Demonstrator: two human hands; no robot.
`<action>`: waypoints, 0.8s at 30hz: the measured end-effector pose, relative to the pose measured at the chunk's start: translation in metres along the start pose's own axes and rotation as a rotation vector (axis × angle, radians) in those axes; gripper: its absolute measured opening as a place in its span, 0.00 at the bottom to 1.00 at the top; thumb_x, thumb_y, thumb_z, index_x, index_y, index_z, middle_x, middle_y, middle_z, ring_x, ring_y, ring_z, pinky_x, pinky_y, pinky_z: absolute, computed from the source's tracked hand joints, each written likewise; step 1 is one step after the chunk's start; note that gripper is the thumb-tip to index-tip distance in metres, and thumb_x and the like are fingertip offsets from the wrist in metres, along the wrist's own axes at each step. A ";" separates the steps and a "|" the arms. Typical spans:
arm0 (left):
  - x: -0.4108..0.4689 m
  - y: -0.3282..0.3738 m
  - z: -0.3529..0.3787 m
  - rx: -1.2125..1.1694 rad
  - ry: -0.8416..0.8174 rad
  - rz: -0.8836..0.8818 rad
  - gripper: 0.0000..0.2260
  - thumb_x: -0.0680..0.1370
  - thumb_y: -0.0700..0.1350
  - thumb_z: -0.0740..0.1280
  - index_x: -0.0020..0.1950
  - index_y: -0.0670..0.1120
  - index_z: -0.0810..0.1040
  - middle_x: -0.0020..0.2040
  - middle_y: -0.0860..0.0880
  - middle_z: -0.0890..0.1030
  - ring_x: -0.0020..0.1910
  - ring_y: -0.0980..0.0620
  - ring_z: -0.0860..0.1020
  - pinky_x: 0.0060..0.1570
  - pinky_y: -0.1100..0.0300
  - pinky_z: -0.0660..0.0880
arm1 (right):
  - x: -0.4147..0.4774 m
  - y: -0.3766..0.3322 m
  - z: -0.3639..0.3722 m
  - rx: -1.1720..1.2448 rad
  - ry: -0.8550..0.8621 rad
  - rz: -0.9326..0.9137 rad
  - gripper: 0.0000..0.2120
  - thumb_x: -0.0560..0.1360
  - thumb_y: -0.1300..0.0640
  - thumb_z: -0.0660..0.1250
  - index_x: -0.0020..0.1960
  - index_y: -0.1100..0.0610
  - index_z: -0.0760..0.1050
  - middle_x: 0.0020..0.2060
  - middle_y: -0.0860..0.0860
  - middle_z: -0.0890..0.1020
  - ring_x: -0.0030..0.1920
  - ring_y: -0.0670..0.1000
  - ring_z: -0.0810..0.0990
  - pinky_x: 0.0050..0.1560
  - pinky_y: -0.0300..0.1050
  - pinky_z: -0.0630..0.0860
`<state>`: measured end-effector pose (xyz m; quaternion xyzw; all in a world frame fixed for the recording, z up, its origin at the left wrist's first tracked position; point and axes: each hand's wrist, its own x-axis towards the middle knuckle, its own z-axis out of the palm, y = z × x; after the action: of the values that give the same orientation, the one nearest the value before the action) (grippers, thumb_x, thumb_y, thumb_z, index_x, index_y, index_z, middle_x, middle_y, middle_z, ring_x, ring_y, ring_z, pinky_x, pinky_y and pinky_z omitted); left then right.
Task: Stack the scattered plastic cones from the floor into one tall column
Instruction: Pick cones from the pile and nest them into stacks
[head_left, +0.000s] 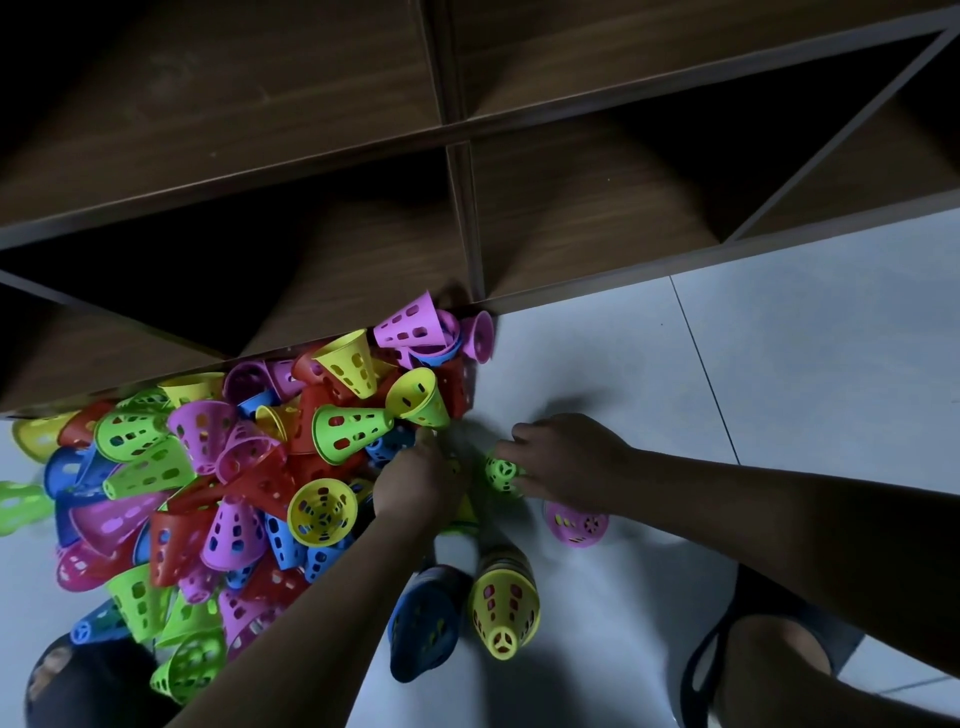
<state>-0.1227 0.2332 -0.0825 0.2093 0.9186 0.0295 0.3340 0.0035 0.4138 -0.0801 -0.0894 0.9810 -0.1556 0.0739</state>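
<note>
Cone pile (234, 467), mixed colours, floor (649, 374) beside shelf (457, 135). Right hand (566, 457) — fingers clamped on green cone (503, 472). Left hand (415, 483) — fingers blurred, state unclear. Yellow-topped column (503, 613) between forearms.

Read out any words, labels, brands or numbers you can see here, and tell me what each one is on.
No text can be read anywhere in the picture.
The plastic cones, including the green cone that the right hand holds, show only cut-out holes, no print.
The wooden shelf and the floor tiles carry no label.
</note>
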 end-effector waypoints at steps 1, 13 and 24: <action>0.000 -0.001 -0.001 -0.023 0.001 0.003 0.18 0.81 0.56 0.67 0.66 0.48 0.69 0.46 0.49 0.78 0.43 0.46 0.79 0.40 0.52 0.78 | -0.001 0.001 0.000 -0.003 0.005 0.006 0.13 0.77 0.48 0.67 0.59 0.52 0.75 0.38 0.51 0.77 0.33 0.57 0.78 0.30 0.48 0.74; -0.035 0.000 -0.034 -0.483 0.204 0.143 0.15 0.79 0.53 0.75 0.60 0.54 0.72 0.45 0.61 0.81 0.41 0.64 0.81 0.34 0.63 0.81 | -0.014 0.018 -0.008 -0.037 0.021 0.096 0.14 0.71 0.49 0.70 0.51 0.55 0.74 0.33 0.53 0.79 0.30 0.60 0.79 0.28 0.48 0.74; -0.061 0.024 -0.070 -0.711 0.240 0.275 0.13 0.79 0.51 0.75 0.58 0.56 0.72 0.51 0.59 0.85 0.48 0.60 0.85 0.45 0.52 0.86 | -0.013 0.027 -0.003 -0.006 -0.024 0.099 0.14 0.74 0.49 0.69 0.57 0.52 0.76 0.43 0.51 0.78 0.37 0.58 0.81 0.32 0.48 0.74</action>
<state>-0.1156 0.2362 0.0127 0.1969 0.8468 0.4143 0.2691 0.0114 0.4428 -0.0841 -0.0429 0.9837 -0.1476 0.0930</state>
